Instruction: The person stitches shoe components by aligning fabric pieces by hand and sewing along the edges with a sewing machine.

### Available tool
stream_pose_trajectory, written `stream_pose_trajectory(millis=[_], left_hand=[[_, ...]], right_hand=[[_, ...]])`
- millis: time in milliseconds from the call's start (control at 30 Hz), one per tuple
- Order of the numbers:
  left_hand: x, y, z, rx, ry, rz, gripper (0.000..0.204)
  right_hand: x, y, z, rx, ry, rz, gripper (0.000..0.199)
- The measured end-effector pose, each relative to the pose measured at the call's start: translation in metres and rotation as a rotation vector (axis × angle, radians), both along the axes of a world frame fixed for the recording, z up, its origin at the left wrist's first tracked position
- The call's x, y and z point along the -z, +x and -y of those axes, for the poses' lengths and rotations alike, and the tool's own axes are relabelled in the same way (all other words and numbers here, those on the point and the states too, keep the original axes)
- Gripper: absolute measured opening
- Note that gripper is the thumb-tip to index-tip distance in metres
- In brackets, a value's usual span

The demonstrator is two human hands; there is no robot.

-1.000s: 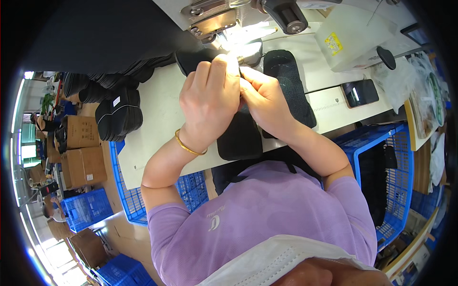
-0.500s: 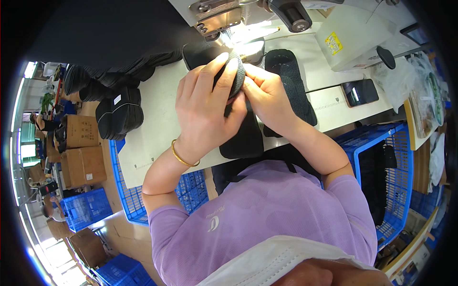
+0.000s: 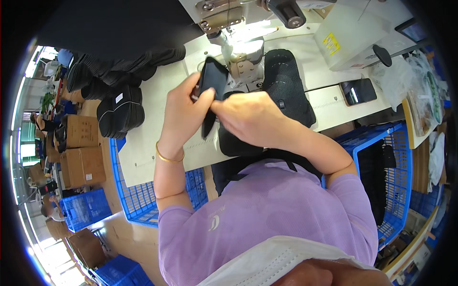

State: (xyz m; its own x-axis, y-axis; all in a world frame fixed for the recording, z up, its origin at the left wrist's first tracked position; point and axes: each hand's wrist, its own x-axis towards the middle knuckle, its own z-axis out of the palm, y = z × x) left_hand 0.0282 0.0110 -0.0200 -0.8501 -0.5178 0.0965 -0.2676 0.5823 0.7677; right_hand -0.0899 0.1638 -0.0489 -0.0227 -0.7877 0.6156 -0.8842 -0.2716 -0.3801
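Black piece has turned, seemingly smooth-faced.

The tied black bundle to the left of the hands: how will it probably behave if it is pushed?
The bundle would probably slide as one block, since it looks tied around its middle. It seems unlikely to roll, with its flat layers stacked together.

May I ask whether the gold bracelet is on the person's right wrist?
No, the gold bracelet circles the wrist of the left hand, which holds the dark piece.
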Motion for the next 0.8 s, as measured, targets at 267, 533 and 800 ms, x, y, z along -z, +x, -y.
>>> stream_pose_trajectory(millis=[267,533,800], left_hand=[[0.05,0.053,-0.051,0.023,0.873,-0.408,0.06],[0.065,0.055,-0.071,0.065,0.897,-0.439,0.064],[0.065,0.054,-0.074,0.082,0.877,-0.463,0.066]], right_hand=[[0.029,0.002,-0.042,0.276,0.032,0.781,0.048],[0.034,0.004,-0.057,0.033,0.189,1.323,0.039],[0.037,0.004,-0.056,0.053,0.147,1.24,0.038]])
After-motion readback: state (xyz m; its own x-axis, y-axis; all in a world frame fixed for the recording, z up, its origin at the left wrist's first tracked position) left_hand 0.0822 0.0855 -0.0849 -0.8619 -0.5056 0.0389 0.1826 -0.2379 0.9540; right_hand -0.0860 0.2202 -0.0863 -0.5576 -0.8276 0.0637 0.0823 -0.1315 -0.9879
